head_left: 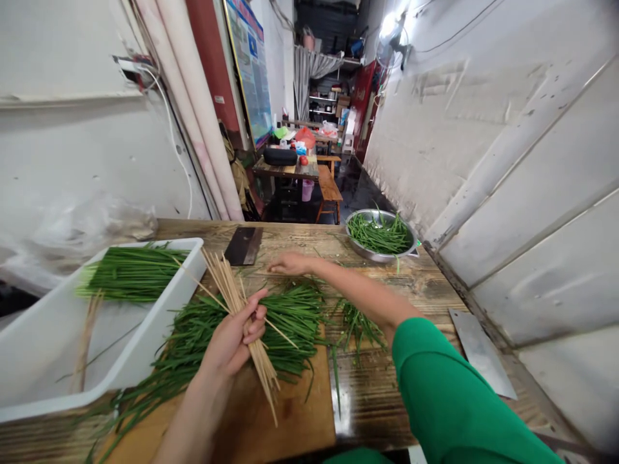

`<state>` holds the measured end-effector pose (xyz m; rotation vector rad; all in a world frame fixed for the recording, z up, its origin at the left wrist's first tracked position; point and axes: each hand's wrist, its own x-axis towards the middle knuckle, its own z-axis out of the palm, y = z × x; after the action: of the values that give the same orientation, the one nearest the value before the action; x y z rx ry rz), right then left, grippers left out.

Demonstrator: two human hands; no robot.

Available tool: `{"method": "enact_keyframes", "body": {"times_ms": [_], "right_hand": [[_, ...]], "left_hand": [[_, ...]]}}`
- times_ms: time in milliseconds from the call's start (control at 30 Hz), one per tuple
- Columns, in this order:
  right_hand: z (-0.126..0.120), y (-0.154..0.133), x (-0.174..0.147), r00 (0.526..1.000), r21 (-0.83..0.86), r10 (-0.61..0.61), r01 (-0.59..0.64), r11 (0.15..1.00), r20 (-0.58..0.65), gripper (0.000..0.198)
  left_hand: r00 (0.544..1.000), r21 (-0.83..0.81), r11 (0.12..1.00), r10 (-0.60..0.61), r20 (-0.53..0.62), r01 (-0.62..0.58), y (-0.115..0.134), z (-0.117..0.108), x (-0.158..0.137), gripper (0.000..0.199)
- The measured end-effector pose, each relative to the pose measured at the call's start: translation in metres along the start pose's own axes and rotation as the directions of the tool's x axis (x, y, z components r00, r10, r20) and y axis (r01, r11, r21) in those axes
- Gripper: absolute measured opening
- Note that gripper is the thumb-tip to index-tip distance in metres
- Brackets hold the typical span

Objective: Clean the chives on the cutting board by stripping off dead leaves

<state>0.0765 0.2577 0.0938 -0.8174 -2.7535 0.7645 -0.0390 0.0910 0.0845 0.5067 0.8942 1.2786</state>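
My left hand (240, 335) is wrapped round a bundle of thin wooden skewers (223, 278), above a heap of green chives (294, 322). One or two skewers stick out crosswise from the bundle. The chives lie on a wooden cutting board (300, 422), some hanging over its left side. Beyond the heap, my right hand (291, 263) reaches across to the left with fingers loosely stretched and nothing visible in them. Nearest to it is a dark, flat, rectangular thing (242, 246) on the table, apart from the fingertips.
A white plastic tub (193, 258) at left holds chives (135, 274) and more sticks (88, 341). A metal bowl (382, 256) of cut greens stands back right. Loose greens (360, 325) and a grey metal plate (483, 353) lie to the right. Walls flank the wooden table (420, 290).
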Motion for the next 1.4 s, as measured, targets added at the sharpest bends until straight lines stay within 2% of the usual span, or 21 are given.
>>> {"method": "enact_keyframes", "body": {"times_ms": [133, 333, 400, 433, 500, 533, 567, 600, 667, 767, 833, 933, 1033, 1133, 1167, 1200, 1233, 1267, 1300, 1367, 1400], "right_hand": [[0.014, 0.044, -0.031, 0.998, -0.135, 0.047, -0.041, 0.99, 0.037, 0.02], [0.017, 0.085, -0.146, 0.996, -0.218, 0.091, -0.083, 0.972, 0.026, 0.025], [0.015, 0.091, -0.171, 0.997, -0.217, 0.071, -0.063, 0.974, 0.029, 0.024], [0.013, 0.095, -0.174, 0.997, -0.214, 0.071, -0.072, 0.974, -0.009, 0.027], [0.01, 0.103, -0.163, 0.967, -0.217, 0.208, -0.238, 0.947, -0.148, 0.034], [0.008, 0.108, -0.15, 0.91, -0.207, 0.346, -0.393, 0.896, -0.23, 0.042], [0.005, 0.114, -0.134, 0.805, -0.167, 0.518, -0.575, 0.801, -0.291, 0.053], [0.003, 0.12, -0.116, 0.746, -0.139, 0.587, -0.648, 0.749, -0.314, 0.061], [-0.005, 0.132, -0.081, 0.686, -0.105, 0.649, -0.71, 0.696, -0.329, 0.067], [-0.017, 0.145, -0.047, 0.651, -0.091, 0.682, -0.743, 0.663, -0.333, 0.065], [-0.021, 0.148, -0.043, 0.667, -0.109, 0.672, -0.731, 0.674, -0.322, 0.056], [-0.009, 0.138, -0.067, 0.751, -0.165, 0.605, -0.653, 0.739, -0.263, 0.037], [0.022, 0.108, -0.122, 0.839, -0.214, 0.514, -0.543, 0.812, -0.177, 0.022], [0.044, 0.073, -0.183, 0.896, -0.243, 0.426, -0.444, 0.863, -0.124, 0.019], [0.044, 0.065, -0.199, 0.942, -0.269, 0.309, -0.334, 0.903, -0.132, 0.022], [0.038, 0.062, -0.211, 0.962, -0.304, 0.21, -0.255, 0.918, -0.173, 0.026], [0.028, 0.062, -0.218, 0.953, -0.348, 0.158, -0.244, 0.905, -0.258, 0.032], [0.015, 0.066, -0.221, 0.919, -0.385, 0.152, -0.297, 0.874, -0.363, 0.036], [-0.001, 0.074, -0.22, 0.86, -0.403, 0.18, -0.396, 0.825, -0.478, 0.041], [-0.03, 0.095, -0.211, 0.705, -0.367, 0.277, -0.615, 0.698, -0.654, 0.053], [-0.04, 0.106, -0.205, 0.673, -0.348, 0.337, -0.669, 0.657, -0.658, 0.051]], "left_hand": [[0.996, -0.052, 0.995, -0.086, -0.021, 0.085, -0.003, -0.011, 0.011, 0.025], [0.99, -0.071, 0.989, -0.135, -0.047, 0.132, -0.003, -0.007, 0.015, 0.01], [0.991, -0.047, 0.992, -0.123, -0.051, 0.121, -0.004, -0.007, 0.016, 0.009], [0.992, -0.035, 0.993, -0.117, -0.056, 0.115, -0.004, -0.007, 0.016, 0.011], [0.992, -0.016, 0.995, -0.104, -0.065, 0.103, -0.005, -0.007, 0.016, 0.016], [0.993, -0.008, 0.995, -0.099, -0.068, 0.099, -0.005, -0.007, 0.016, 0.019], [0.993, 0.002, 0.995, -0.097, -0.068, 0.098, -0.005, -0.007, 0.015, 0.022], [0.993, 0.014, 0.995, -0.097, -0.066, 0.098, -0.005, -0.007, 0.014, 0.025], [0.993, 0.049, 0.994, -0.099, -0.057, 0.102, -0.004, -0.008, 0.013, 0.03], [0.993, 0.092, 0.99, -0.099, -0.059, 0.105, -0.005, -0.01, 0.011, 0.037], [0.993, 0.101, 0.989, -0.102, -0.056, 0.108, -0.006, -0.011, 0.012, 0.04], [0.993, 0.087, 0.99, -0.111, -0.037, 0.114, -0.007, -0.01, 0.013, 0.039], [0.992, 0.059, 0.991, -0.116, -0.04, 0.118, -0.007, -0.009, 0.014, 0.038], [0.991, 0.04, 0.991, -0.126, -0.051, 0.128, -0.007, -0.009, 0.014, 0.036], [0.99, 0.04, 0.991, -0.128, -0.051, 0.13, -0.008, -0.009, 0.014, 0.036], [0.99, 0.043, 0.99, -0.129, -0.049, 0.132, -0.008, -0.01, 0.014, 0.036], [0.991, 0.05, 0.99, -0.128, -0.041, 0.13, -0.008, -0.012, 0.014, 0.037], [0.992, 0.061, 0.99, -0.125, -0.026, 0.126, -0.008, -0.013, 0.014, 0.036], [0.993, 0.071, 0.99, -0.119, -0.006, 0.119, -0.008, -0.015, 0.015, 0.035], [0.994, 0.089, 0.991, -0.102, 0.042, 0.098, -0.009, -0.018, 0.017, 0.031], [0.993, 0.098, 0.991, -0.096, 0.063, 0.09, -0.009, -0.019, 0.017, 0.028]]}}
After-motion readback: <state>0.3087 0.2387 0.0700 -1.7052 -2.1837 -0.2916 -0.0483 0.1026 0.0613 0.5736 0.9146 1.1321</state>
